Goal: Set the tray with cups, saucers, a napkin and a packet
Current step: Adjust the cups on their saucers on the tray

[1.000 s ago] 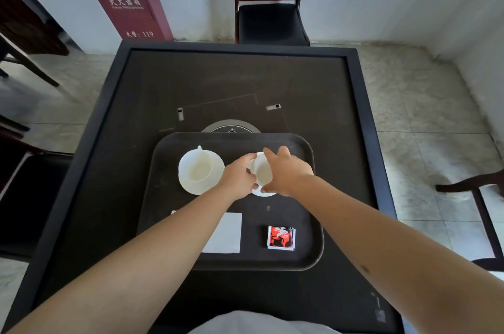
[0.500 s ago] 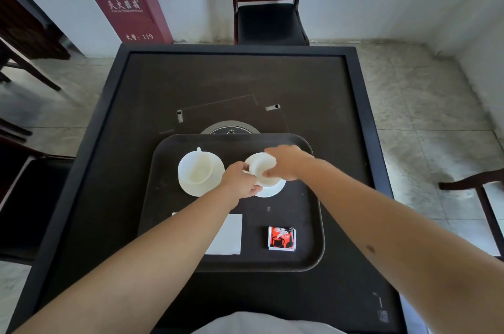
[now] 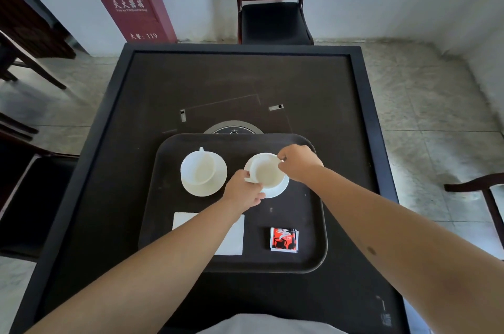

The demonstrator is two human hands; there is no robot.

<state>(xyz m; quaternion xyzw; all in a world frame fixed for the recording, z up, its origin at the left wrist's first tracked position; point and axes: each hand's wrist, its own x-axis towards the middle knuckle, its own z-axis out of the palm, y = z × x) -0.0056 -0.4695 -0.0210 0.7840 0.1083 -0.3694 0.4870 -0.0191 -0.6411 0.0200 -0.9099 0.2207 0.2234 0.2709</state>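
Head view: tray [image 3: 313, 260] nearly set; last cup being seated.

Left hand [image 3: 242, 191] and right hand [image 3: 298, 163] both pinch the rim of the right cup [image 3: 266, 171] on its saucer [image 3: 276, 190]. Left of the grip: second cup [image 3: 197, 168], seated. Below it: napkin [image 3: 231, 238], partly under the forearm, and packet [image 3: 283, 239]. Cup handle hidden.

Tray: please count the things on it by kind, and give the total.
Cups: 2
Saucers: 2
Napkin: 1
Packet: 1
Total: 6, all on the tray.
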